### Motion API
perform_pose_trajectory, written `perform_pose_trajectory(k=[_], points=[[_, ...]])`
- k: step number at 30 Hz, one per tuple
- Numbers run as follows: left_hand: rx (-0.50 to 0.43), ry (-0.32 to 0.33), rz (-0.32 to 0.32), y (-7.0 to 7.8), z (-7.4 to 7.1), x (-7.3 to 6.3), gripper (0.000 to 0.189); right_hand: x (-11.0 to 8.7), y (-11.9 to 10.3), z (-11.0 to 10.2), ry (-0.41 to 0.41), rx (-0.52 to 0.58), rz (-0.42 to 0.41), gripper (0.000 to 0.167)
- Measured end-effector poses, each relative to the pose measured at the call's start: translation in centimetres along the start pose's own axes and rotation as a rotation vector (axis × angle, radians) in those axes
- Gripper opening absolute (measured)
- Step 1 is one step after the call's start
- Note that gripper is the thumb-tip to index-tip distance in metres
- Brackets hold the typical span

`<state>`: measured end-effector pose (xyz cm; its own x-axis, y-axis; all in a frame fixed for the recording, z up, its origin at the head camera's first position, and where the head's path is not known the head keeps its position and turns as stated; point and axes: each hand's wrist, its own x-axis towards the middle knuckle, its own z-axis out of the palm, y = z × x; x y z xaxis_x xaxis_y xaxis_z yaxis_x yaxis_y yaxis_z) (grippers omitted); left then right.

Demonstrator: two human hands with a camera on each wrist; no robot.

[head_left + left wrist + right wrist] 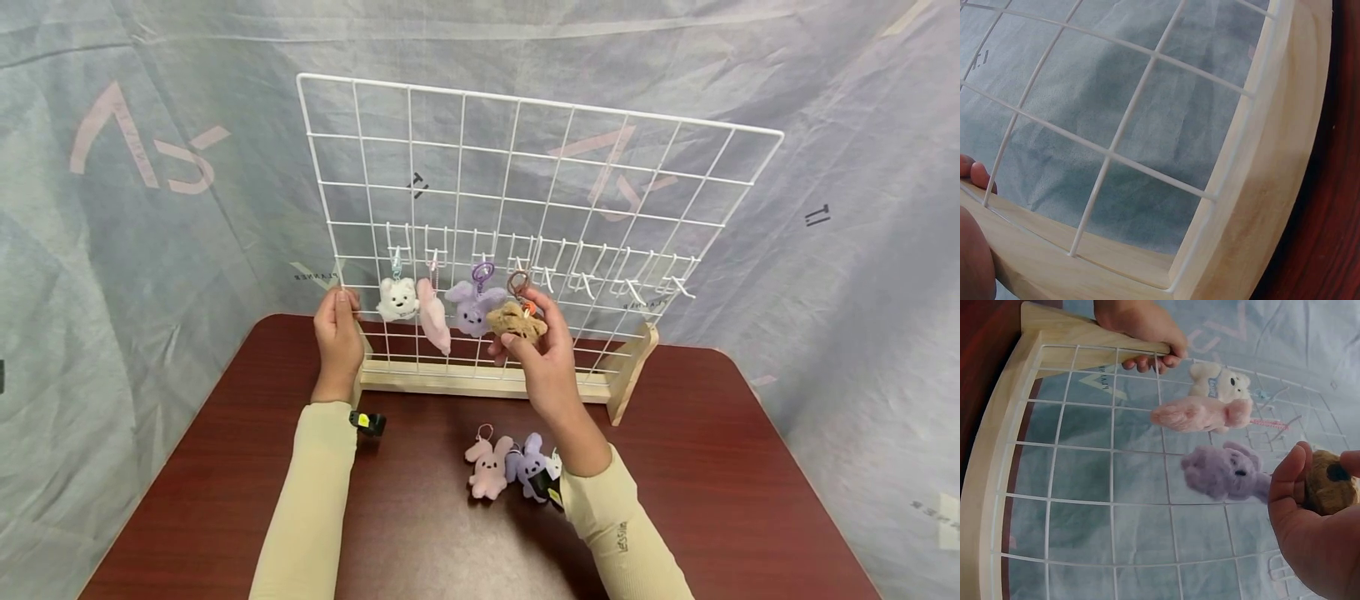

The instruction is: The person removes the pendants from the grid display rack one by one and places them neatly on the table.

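Observation:
My right hand [551,358] pinches a brown plush keychain [517,321] between thumb and fingers in front of the white wire grid rack [517,152]. The plush's brown ring lies at one of the hooks; whether it is looped on, I cannot tell. My left hand [339,333] grips the rack's wooden side post [1285,125], thumb in front and fingertips behind. Hanging from hooks left of the brown plush are a white bear keychain [397,298], a pink plush keychain [433,318] turned sideways and a purple bunny keychain [472,310].
Several bare white hooks [630,289] line the grid to the right. On the dark red table [420,533] lie a pink bunny keychain [489,471] and a purple bunny keychain [531,460], with a white plush partly hidden by my right wrist. A grey cloth hangs behind.

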<state>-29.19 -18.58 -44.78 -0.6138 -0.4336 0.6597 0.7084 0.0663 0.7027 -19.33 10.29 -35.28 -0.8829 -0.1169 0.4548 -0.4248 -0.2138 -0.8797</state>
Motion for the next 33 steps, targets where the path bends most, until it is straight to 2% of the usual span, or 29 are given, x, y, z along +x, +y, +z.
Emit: perform_pose_trajectory(k=[13, 22, 33], points=[[-0.004, 0.002, -0.008, -0.1, 0.0, 0.0, 0.04, -0.2, -1.0, 0.3, -0.03, 0.032, -0.033, 0.06], [0.004, 0.006, -0.012, 0.0, 0.1, 0.0, 0.039, -0.7, -0.8, 0.2, -0.056, 0.038, -0.043, 0.038], [-0.004, 0.002, -0.002, 0.1, 0.1, 0.0, 0.039, -1.3, -0.4, -0.1, -0.118, -0.095, 0.019, 0.034]])
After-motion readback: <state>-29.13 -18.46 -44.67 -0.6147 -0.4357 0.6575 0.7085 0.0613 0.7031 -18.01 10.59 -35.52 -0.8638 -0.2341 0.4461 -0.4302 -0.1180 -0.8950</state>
